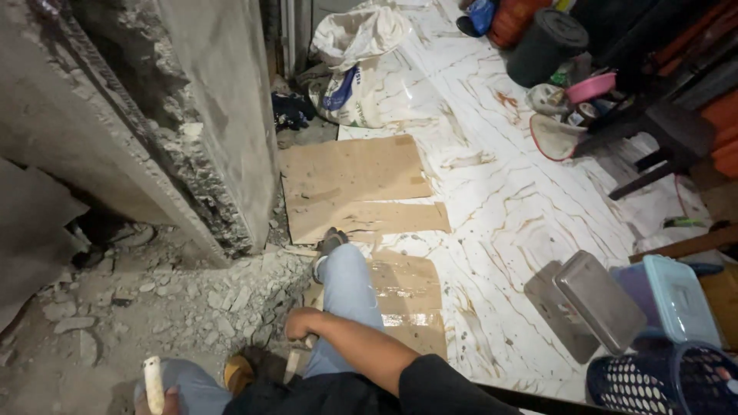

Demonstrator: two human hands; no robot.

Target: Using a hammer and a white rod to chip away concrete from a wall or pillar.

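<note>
I sit on the floor with my right leg in blue jeans (350,288) stretched out toward a broken concrete wall (192,146). My right hand (302,324) rests by that leg, closed around a short wooden handle (293,364) that points down; its head is hidden. At the bottom left edge my left hand (167,401) grips a pale, dusty rod (154,382) held upright above my left knee. Grey rubble (177,300) lies just in front of both hands.
Flat cardboard sheets (357,188) cover the white marbled floor (500,200). Sacks (357,65) lean at the back. On the right are metal trays (596,300), a blue lidded box (676,296), a blue perforated basket (661,384), a black bucket (546,42) and a pink bowl (590,87).
</note>
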